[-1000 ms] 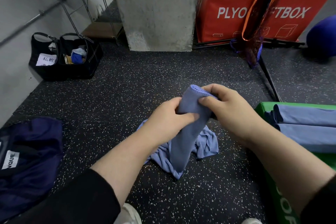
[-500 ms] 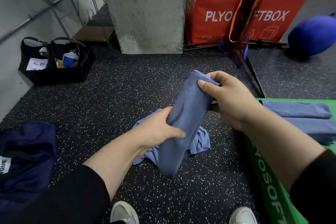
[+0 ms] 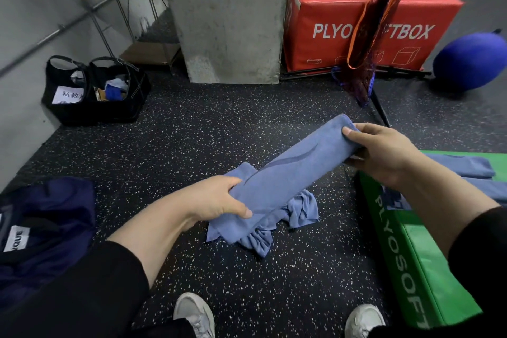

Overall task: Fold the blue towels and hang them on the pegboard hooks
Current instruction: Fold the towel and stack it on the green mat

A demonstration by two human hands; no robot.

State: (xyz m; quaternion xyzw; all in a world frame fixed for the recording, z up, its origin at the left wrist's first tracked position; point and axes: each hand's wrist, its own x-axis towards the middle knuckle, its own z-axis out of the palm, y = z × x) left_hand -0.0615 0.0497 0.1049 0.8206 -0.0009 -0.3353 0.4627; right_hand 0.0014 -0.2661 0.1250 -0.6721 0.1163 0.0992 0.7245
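Stretched between the left hand [image 3: 219, 199], fingers curled round its near end, and the right hand [image 3: 384, 153] pinching its far end, the folded blue towel [image 3: 290, 173] could unfold if either grip loosens.

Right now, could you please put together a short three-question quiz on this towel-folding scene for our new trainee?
1. True or false: both hands grip the folded towel, the left hand at its lower end and the right hand at its upper end.
2. Where do the already folded towels lie? A) in the black bag B) on the green soft box C) on the red box
3. Fill in: a crumpled towel lies on the speckled ____ under the held one.

Key: 1 true; 2 B; 3 floor.
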